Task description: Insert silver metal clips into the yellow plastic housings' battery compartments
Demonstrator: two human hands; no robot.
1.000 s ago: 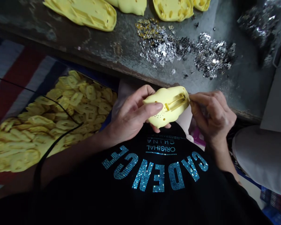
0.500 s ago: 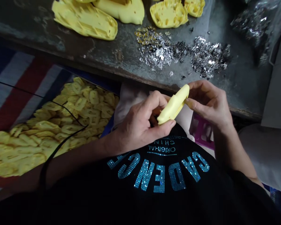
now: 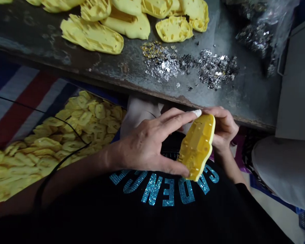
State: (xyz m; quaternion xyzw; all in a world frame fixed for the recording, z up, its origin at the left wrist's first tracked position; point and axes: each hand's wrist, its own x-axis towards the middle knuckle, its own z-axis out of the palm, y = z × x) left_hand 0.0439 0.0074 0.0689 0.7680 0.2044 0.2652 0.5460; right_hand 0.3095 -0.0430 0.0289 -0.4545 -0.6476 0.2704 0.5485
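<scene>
A yellow plastic shell point(image 3: 196, 144) stands nearly on edge in front of my chest, its hollow inner side with small posts turned toward my left hand. My left hand point(image 3: 152, 142) spans it, thumb at the lower end and fingertips near the top; one fingertip has a white covering. From behind the upper right edge, my right hand point(image 3: 222, 127) grips the shell with curled fingers. Part of that hand is hidden by the shell, so I cannot tell whether it also holds a small metal piece.
On the dark worktable point(image 3: 96, 67) lie several yellow shells point(image 3: 93, 35) and heaps of small metal clips point(image 3: 217, 69). A clear plastic bag point(image 3: 261, 37) of metal pieces sits at the right. Below left, a striped sack point(image 3: 27, 91) holds many yellow parts point(image 3: 76, 132), with a black cord point(image 3: 63, 159) across them.
The shell has turned so its hollow inside now shows, and it has moved slightly lower. My left hand has spread along its length. The view has shifted, showing more shells on the table.
</scene>
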